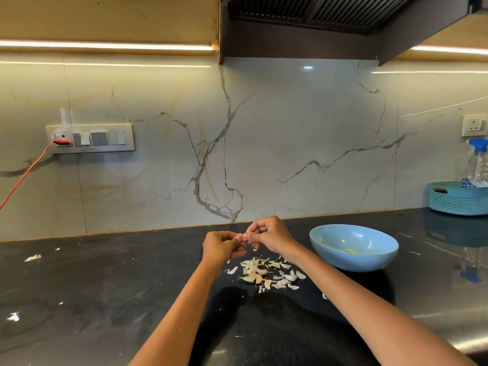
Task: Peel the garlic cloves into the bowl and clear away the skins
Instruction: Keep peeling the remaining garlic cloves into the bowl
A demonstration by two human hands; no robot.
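Both hands (244, 240) pinch one clove (242, 236) mid-peel; bowl (353, 247) holds one, pile (269, 273) and skins remain.

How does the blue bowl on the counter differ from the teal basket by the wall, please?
The blue bowl is smooth and glossy; the teal basket has a woven texture and a handle slot. The bowl sits close to the right hand, the basket far back at the right edge. The bowl holds only a small yellowish piece; the basket holds a spray bottle. Both are round and rest on the dark counter.
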